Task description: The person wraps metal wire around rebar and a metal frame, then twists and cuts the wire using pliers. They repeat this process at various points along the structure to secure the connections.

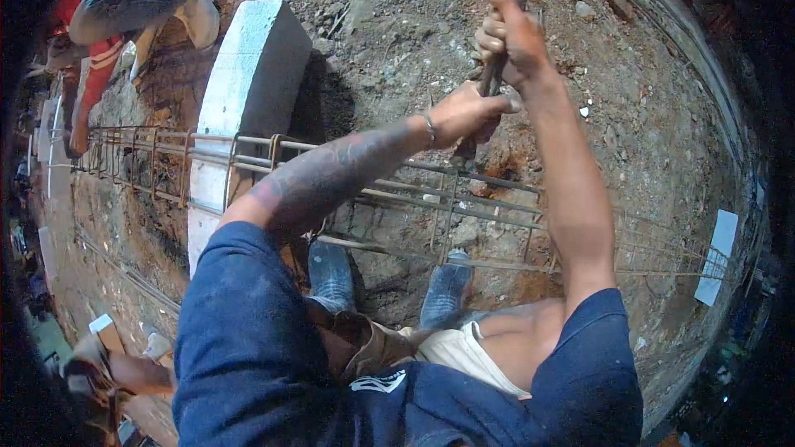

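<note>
My left hand [468,116] is wrapped round the lower part of a dark metal bar [492,77]. Higher up, my right hand [515,37] grips the same bar, its index finger stretched out near the top end. The bar stands at a slant, its lower end right at a long rebar cage [274,151] made of straight rods and square stirrups. That cage crosses in front of me from left to right. My tattooed left forearm covers part of its rods.
Under the cage at left stands a long pale block [240,66]; a smaller white block [717,258] is at the far right. A person in a red sleeve [101,83] crouches at upper left, a hand at the cage's end. Another person's legs [141,372] show lower left. Rough soil surrounds my boots [447,290].
</note>
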A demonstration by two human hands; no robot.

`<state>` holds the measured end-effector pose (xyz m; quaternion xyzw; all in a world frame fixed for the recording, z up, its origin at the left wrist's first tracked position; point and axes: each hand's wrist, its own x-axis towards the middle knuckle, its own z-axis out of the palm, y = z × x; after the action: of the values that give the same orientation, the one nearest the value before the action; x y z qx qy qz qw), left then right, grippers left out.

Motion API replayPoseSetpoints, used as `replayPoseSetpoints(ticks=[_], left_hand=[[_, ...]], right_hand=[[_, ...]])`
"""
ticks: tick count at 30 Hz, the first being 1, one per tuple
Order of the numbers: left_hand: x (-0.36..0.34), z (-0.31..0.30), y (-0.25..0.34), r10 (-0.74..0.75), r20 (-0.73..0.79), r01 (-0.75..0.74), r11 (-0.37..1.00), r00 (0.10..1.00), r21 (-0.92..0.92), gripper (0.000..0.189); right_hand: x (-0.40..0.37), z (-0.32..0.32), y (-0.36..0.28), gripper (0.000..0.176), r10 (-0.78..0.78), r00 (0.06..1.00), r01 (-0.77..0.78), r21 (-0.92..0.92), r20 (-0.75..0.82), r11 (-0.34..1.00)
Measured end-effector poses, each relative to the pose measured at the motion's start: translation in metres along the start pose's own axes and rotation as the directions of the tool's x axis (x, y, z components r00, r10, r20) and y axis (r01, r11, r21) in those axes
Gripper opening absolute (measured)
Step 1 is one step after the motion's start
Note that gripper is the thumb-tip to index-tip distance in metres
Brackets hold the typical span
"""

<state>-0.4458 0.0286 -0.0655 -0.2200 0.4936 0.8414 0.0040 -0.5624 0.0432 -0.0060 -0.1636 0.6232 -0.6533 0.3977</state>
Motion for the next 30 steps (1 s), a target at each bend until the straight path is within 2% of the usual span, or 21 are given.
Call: replayPoseSetpoints(ticks=[2, 4, 6, 7, 8, 10, 11, 12, 14, 15, 16, 18, 19, 21, 22, 24, 25, 26, 28, 29, 30], left_hand=[[0.011, -0.008, -0.005, 0.155, 0.178, -0.158, 0.987, 0.972, 0.000, 0.020], [0.004, 0.003, 0.000, 0.056, 0.216, -0.047, 0.998, 0.975, -0.045, 0.025], [-0.001, 0.013, 0.007, 0.159, -0.144, -0.086, 0.906, 0.977, 0.416, 0.030], [-0.014, 0.022, 0.016, 0.252, -0.293, -0.087, 0.874, 0.922, 0.477, 0.033], [-0.012, 0.023, 0.012, 0.247, -0.293, -0.081, 0.874, 0.924, 0.480, 0.033], [-0.009, 0.027, 0.002, 0.552, -0.411, -0.158, 0.714, 0.725, 0.682, 0.034], [-0.009, 0.020, 0.001, 0.424, -0.394, -0.093, 0.768, 0.816, 0.633, 0.030], [-0.005, 0.013, 0.000, 0.425, -0.393, -0.093, 0.767, 0.815, 0.635, 0.030], [0.005, -0.005, 0.002, 0.286, 0.090, -0.292, 0.954, 0.954, 0.065, 0.024], [-0.005, -0.002, 0.016, 0.020, 0.212, -0.025, 0.999, 0.977, 0.024, 0.021], [0.005, -0.004, 0.007, -0.098, 0.251, 0.152, 0.967, 0.963, -0.205, 0.022], [-0.002, 0.012, 0.011, -0.049, -0.191, 0.097, 0.963, 0.980, 0.251, 0.026], [-0.002, 0.018, 0.010, -0.044, -0.187, 0.092, 0.962, 0.981, 0.256, 0.026], [-0.009, 0.029, 0.003, 0.422, -0.447, -0.054, 0.772, 0.789, 0.634, 0.030], [-0.012, 0.029, 0.004, 0.422, -0.445, -0.055, 0.772, 0.790, 0.634, 0.030], [-0.022, 0.023, 0.009, 0.413, -0.387, -0.138, 0.809, 0.824, 0.571, 0.026], [-0.026, 0.008, 0.015, 0.228, -0.218, -0.114, 0.893, 0.949, 0.435, 0.022], [-0.013, -0.007, 0.011, 0.224, -0.027, -0.197, 0.902, 0.974, 0.385, 0.022], [-0.013, 0.002, 0.012, 0.055, 0.115, -0.046, 0.996, 0.992, -0.083, 0.023], [-0.015, 0.004, 0.010, 0.063, 0.119, -0.053, 0.995, 0.991, -0.085, 0.023], [-0.019, 0.008, 0.014, 0.085, -0.106, -0.067, 0.984, 0.991, 0.163, 0.028]], right_hand=[[0.003, -0.021, 0.001, 0.031, -0.126, 0.846, -0.059, 0.326, 0.518, 0.943], [-0.005, -0.022, 0.001, 0.034, -0.171, 0.827, -0.070, 0.400, 0.536, 0.914], [-0.009, -0.016, 0.005, 0.023, -0.152, 0.973, 0.096, 0.290, 0.177, 0.952], [-0.017, -0.001, 0.000, 0.028, -0.168, 0.983, 0.155, -0.155, -0.073, 0.976], [-0.020, 0.009, -0.001, 0.028, -0.163, 0.984, 0.151, -0.149, -0.076, 0.977], [-0.027, 0.019, -0.001, 0.038, -0.239, 0.954, 0.187, -0.264, -0.180, 0.946], [-0.024, 0.019, -0.003, 0.044, -0.186, 0.975, 0.156, -0.216, -0.124, 0.964], [-0.022, 0.013, -0.002, 0.044, -0.187, 0.975, 0.158, -0.213, -0.123, 0.964], [-0.014, -0.007, 0.004, 0.043, -0.127, 0.911, -0.028, 0.366, 0.393, 0.930], [-0.014, -0.008, 0.003, 0.043, -0.178, 0.875, -0.030, 0.416, 0.451, 0.909], [-0.014, -0.011, 0.002, 0.043, -0.219, 0.830, -0.049, 0.458, 0.512, 0.888], [-0.018, -0.004, 0.004, 0.042, -0.120, 0.966, 0.078, 0.186, 0.227, 0.979], [-0.023, 0.008, -0.003, 0.042, -0.127, 0.966, 0.085, 0.187, 0.225, 0.979], [-0.037, 0.026, -0.009, 0.042, -0.341, 0.934, 0.235, -0.531, -0.108, 0.814], [-0.037, 0.026, -0.008, 0.042, -0.341, 0.934, 0.234, -0.532, -0.111, 0.814], [-0.033, 0.028, -0.010, 0.040, -0.078, 0.995, 0.081, -0.045, 0.062, 0.996], [-0.028, 0.013, -0.008, 0.040, -0.149, 0.919, 0.026, 0.319, 0.366, 0.947], [-0.023, 0.004, -0.004, 0.040, -0.158, 0.918, 0.034, 0.323, 0.364, 0.946], [-0.021, 0.002, -0.007, 0.039, -0.206, 0.777, -0.080, 0.418, 0.595, 0.905], [-0.018, 0.001, -0.008, 0.037, -0.134, 0.842, -0.028, 0.291, 0.523, 0.956], [-0.022, 0.006, -0.013, 0.037, -0.140, 0.841, -0.020, 0.289, 0.522, 0.957]])
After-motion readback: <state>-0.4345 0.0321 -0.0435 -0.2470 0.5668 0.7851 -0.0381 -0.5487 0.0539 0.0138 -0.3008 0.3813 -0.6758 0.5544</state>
